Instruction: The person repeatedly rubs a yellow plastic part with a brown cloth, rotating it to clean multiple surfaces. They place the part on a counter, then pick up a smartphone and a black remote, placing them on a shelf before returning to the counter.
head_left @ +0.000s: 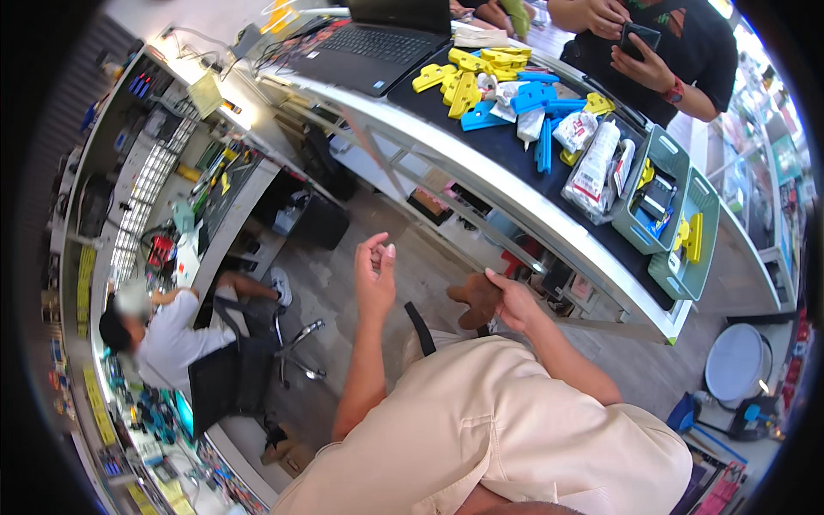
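My right hand holds a flat, brown, lobed piece with a soft-looking surface, its thumb along the upper edge. The piece is in front of my waist, and its exact kind is unclear. To the left, my left hand is raised over the floor with its fingers loosely bent and the thumb apart from them. Nothing shows in it. A dark strap end lies between my two forearms, near my waist.
Ahead stands a white-edged counter bearing a laptop, yellow clips, blue clips, plastic packets and green baskets. Across it, a person holds a phone. Another person sits left in an office chair.
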### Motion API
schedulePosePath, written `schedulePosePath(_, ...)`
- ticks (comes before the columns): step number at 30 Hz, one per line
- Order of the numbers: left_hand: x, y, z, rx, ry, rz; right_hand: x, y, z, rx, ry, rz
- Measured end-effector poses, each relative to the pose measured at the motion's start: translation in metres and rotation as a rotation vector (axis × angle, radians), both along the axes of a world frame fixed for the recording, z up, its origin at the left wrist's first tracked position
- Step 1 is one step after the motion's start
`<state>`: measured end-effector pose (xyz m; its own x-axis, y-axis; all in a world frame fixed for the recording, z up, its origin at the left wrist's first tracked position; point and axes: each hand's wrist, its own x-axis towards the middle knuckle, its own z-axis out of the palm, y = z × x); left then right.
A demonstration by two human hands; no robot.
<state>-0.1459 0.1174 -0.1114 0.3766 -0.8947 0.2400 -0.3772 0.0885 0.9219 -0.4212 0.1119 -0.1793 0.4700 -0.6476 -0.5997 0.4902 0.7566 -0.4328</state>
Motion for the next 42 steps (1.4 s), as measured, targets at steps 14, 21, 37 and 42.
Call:
schedulePosePath(14, -0.065, -0.320, 0.108, -0.034, -0.670, -0.439, 0.095, -0.005, 0.014, -0.009, 0.109, -0.599)
schedulePosePath(21, -0.002, -0.331, 0.108, 0.174, 0.808, -0.792, 0.131, 0.015, 0.065, -0.261, -0.014, -0.740)
schedulePosePath(37, 0.066, -0.136, 0.117, 0.106, 1.344, -0.783, 0.225, -0.071, 0.202, -1.663, 1.205, -0.069)
schedulePosePath(42, 0.055, -0.109, 0.114, 0.042, 1.318, -0.652, 0.213, -0.067, 0.202, -1.715, 1.168, -0.092)
